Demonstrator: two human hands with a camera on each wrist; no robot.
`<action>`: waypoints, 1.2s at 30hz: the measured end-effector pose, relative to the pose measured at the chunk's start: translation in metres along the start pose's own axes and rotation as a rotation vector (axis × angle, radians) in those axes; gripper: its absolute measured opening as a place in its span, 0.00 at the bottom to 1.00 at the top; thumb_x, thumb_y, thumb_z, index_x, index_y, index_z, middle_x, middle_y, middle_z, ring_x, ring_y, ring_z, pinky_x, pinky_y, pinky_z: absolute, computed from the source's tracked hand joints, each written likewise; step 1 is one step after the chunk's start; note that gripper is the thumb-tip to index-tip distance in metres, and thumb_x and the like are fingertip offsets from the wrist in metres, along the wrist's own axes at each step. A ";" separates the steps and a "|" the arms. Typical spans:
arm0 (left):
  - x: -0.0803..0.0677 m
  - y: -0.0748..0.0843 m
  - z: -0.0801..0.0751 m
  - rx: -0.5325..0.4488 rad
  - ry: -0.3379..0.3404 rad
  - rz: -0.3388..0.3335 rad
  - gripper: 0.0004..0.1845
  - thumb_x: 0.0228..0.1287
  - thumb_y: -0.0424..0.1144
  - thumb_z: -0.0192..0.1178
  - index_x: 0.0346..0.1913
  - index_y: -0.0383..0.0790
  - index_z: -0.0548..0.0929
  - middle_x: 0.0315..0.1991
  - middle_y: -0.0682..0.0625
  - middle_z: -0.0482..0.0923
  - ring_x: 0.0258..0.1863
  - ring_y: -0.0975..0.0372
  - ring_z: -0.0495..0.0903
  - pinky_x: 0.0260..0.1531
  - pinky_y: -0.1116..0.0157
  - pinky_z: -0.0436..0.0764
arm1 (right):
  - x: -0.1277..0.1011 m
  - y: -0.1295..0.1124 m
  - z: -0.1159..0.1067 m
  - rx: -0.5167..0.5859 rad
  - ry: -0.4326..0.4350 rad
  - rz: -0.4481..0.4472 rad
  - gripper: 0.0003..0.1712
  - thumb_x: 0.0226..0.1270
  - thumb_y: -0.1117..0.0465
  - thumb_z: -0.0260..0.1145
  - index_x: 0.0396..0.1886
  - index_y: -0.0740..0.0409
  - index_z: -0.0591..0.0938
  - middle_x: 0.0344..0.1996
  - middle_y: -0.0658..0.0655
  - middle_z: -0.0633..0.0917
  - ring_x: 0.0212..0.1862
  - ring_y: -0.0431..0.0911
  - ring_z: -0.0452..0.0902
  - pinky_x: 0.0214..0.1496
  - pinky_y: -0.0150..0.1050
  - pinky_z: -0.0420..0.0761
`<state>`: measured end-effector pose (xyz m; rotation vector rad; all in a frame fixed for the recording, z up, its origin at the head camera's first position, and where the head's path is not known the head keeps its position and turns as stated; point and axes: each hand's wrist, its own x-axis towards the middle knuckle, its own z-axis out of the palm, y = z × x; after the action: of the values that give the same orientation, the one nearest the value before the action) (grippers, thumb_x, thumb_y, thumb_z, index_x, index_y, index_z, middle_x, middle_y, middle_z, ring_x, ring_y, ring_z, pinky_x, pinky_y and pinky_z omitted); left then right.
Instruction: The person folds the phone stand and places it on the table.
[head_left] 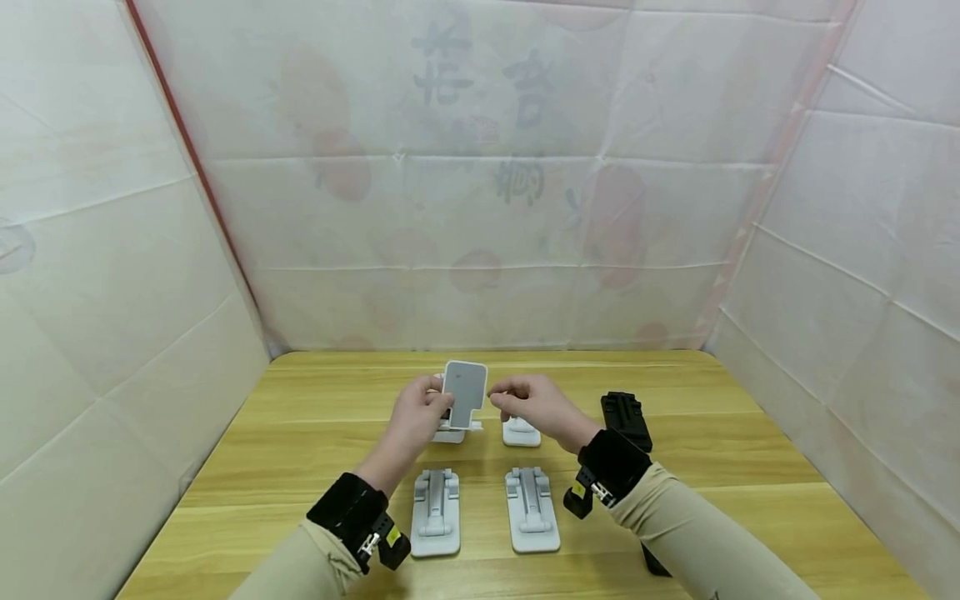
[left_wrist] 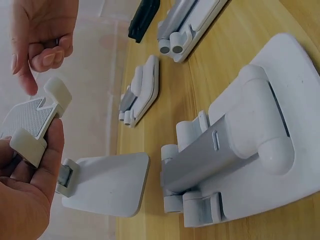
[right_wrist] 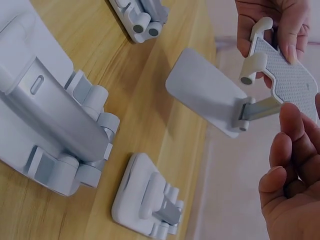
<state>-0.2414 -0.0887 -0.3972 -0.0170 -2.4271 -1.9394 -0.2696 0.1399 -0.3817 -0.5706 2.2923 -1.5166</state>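
Note:
An unfolded white phone stand (head_left: 467, 396) has its grey-padded plate turned up. My left hand (head_left: 412, 412) grips the plate's left edge, thumb on the pad and fingers behind. An arm links the plate to a flat white base (right_wrist: 200, 87); whether the base touches the table cannot be told. My right hand (head_left: 543, 408) is at the plate's right side with loosely bent fingers and holds nothing; its fingertips are very close to the edge, contact unclear. Two folded white phone stands, one on the left (head_left: 436, 517) and one on the right (head_left: 533, 517), lie nearer me.
Another folded white stand (head_left: 521, 433) lies beneath my right hand. To the right is a folded black stand (head_left: 627, 417), and a black object (head_left: 655, 562) is partly hidden by my right forearm. Pale sheets (head_left: 480, 217) enclose the wooden table (head_left: 337, 467) at the back and sides.

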 end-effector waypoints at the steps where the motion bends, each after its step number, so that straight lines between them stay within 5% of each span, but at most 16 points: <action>1: 0.000 0.000 0.001 -0.006 -0.005 -0.002 0.10 0.76 0.30 0.55 0.53 0.28 0.77 0.49 0.32 0.85 0.47 0.50 0.86 0.41 0.59 0.86 | 0.000 0.000 0.000 0.001 -0.002 0.001 0.23 0.78 0.49 0.62 0.64 0.55 0.80 0.43 0.58 0.83 0.50 0.53 0.78 0.67 0.53 0.75; 15: -0.002 0.003 0.012 -0.009 -0.044 -0.002 0.08 0.77 0.32 0.55 0.52 0.32 0.76 0.50 0.36 0.86 0.47 0.52 0.86 0.40 0.62 0.84 | -0.003 -0.007 0.007 -0.015 -0.010 -0.029 0.15 0.78 0.53 0.62 0.57 0.52 0.82 0.43 0.56 0.83 0.52 0.63 0.76 0.58 0.47 0.79; 26: -0.004 0.003 0.013 -0.027 -0.037 -0.010 0.07 0.77 0.32 0.55 0.51 0.32 0.76 0.47 0.38 0.87 0.48 0.53 0.85 0.42 0.62 0.82 | -0.002 0.000 0.011 -0.116 0.100 -0.007 0.07 0.76 0.57 0.64 0.45 0.55 0.80 0.38 0.58 0.82 0.41 0.50 0.77 0.49 0.45 0.79; 36: -0.006 0.007 0.014 -0.047 -0.057 -0.012 0.08 0.78 0.33 0.54 0.53 0.33 0.76 0.50 0.38 0.87 0.46 0.54 0.84 0.39 0.64 0.81 | 0.000 0.004 0.011 -0.103 0.129 0.015 0.08 0.75 0.58 0.66 0.48 0.56 0.82 0.39 0.54 0.83 0.41 0.49 0.78 0.49 0.44 0.80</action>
<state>-0.2355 -0.0732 -0.3939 -0.0596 -2.4212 -2.0281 -0.2649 0.1332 -0.3898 -0.4953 2.4781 -1.4744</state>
